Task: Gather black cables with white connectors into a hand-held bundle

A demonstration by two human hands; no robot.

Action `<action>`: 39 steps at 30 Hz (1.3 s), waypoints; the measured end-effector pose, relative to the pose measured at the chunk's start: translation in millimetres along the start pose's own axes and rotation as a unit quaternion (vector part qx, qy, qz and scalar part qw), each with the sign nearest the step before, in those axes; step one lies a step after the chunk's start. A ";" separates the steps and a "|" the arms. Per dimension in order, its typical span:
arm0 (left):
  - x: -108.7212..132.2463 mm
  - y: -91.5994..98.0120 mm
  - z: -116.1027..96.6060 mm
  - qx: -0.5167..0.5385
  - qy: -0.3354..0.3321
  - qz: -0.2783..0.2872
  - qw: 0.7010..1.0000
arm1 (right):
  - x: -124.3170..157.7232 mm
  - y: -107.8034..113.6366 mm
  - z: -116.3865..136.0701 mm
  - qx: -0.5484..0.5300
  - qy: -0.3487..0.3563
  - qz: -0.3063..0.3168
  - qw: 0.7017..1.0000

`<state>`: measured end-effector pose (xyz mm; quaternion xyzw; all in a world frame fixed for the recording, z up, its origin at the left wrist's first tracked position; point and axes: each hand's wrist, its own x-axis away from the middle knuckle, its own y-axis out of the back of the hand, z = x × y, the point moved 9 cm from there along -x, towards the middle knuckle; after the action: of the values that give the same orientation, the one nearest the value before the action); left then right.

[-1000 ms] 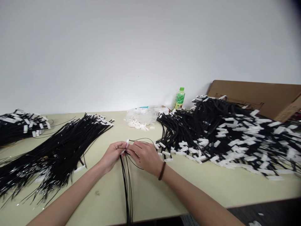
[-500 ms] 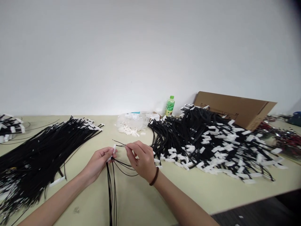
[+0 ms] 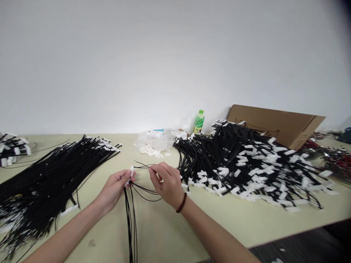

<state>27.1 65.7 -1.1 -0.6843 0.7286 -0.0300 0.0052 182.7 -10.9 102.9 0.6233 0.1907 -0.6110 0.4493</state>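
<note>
A whitish wall [image 3: 164, 65] backs our pale-green table [image 3: 170, 237]. Between dark cable heaps [image 3: 55, 171], our left hand [image 3: 116, 188] pinches a small white connector [image 3: 132, 170]; our right hand [image 3: 170, 186] clamps thin black wires [image 3: 144, 167] beside it.

Wiring assembly workshop, indicated by long worktable [image 3: 175, 230], heaped black cables [image 3: 219, 149] with white connectors, bagged loose connectors [image 3: 150, 150], cardboard box [image 3: 276, 124]

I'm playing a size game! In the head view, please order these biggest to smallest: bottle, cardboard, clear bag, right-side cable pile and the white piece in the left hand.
1. Right-side cable pile
2. Cardboard, partly hidden
3. Clear bag
4. Bottle
5. White piece in the left hand
</note>
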 end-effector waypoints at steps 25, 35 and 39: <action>-11.0 30.3 0.4 0.098 -0.007 -0.062 0.993 | 3.1 31.9 -59.0 0.012 -0.227 -0.126 0.966; -11.6 39.4 -9.2 0.110 -0.033 -0.088 0.990 | 14.1 39.6 -95.2 -0.063 -0.340 -0.162 0.924; -11.7 39.3 -8.2 0.096 -0.040 -0.089 0.991 | 11.7 37.1 -93.7 -0.083 -0.331 -0.154 0.927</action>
<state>-11.8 80.1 4.7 -0.7435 0.6576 -0.0723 0.0973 269.3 40.3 90.0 0.3091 0.1751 -0.8263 0.4371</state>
